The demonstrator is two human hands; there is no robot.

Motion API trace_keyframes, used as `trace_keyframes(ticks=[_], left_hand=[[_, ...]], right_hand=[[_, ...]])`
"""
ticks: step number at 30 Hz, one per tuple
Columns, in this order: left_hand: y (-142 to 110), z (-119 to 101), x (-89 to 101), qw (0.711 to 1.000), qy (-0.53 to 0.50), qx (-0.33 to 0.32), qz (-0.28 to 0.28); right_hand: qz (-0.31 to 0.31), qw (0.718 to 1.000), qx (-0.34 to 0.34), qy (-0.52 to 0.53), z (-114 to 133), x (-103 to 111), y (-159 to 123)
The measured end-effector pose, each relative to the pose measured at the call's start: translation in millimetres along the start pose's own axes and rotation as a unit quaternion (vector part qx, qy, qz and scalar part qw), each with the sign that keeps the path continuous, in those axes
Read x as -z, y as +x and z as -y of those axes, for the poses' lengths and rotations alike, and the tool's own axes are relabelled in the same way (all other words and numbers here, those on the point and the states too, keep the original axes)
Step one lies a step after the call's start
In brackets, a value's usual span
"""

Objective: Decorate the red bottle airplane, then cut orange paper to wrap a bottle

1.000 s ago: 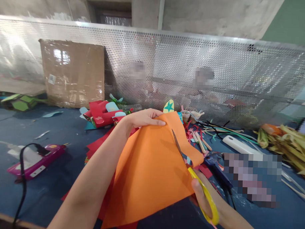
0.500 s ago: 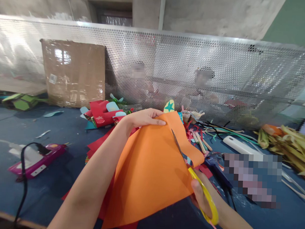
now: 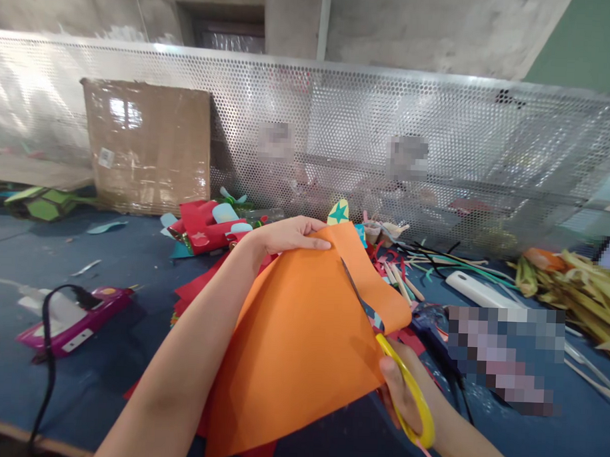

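An orange sheet of paper (image 3: pixel 301 328) is held up above the table, a strip along its right side partly cut away and curling outward. My left hand (image 3: pixel 297 235) pinches the sheet's far edge, its thumb on top. In my right hand (image 3: pixel 402 378) is a pair of scissors (image 3: pixel 414 399) with yellow handles, fingers through the loops. Its dark blades lie along the cut between strip and sheet, the tips pointing toward my left hand. Under the orange sheet, red paper (image 3: pixel 197 288) shows at the left.
Behind stands a perforated metal screen (image 3: pixel 338 136) with a cardboard sheet (image 3: pixel 147 150) against it. Left lies a magenta power strip (image 3: pixel 76 320) with a black cable. Red paper crafts (image 3: pixel 209 228) lie behind my left arm. Right are a dark blue glue gun (image 3: pixel 441 340) and dried husks (image 3: pixel 573 291).
The scissors have edged slightly forward along the cut, and the strip's loose end has shifted a little to the right. My left hand keeps its place on the paper.
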State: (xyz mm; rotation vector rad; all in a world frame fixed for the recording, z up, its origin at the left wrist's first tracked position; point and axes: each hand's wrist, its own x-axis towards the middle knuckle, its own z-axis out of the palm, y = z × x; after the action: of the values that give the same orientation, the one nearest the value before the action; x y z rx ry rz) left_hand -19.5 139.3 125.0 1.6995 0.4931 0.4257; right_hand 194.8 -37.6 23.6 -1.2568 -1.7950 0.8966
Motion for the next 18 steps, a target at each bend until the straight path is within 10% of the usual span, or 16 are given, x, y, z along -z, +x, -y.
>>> trace_keyframes(ticks=[7, 18], left_hand=[[-1, 0, 0.9, 1.0, 0.02, 0.007, -0.009], [3, 4, 0.5, 0.999, 0.021, 0.032, 0.01]], right_hand=[[0.017, 0.995, -0.085, 0.045, 0, -1, 0], [0.053, 0.992, 0.077, -0.085, -3, 9, 4]])
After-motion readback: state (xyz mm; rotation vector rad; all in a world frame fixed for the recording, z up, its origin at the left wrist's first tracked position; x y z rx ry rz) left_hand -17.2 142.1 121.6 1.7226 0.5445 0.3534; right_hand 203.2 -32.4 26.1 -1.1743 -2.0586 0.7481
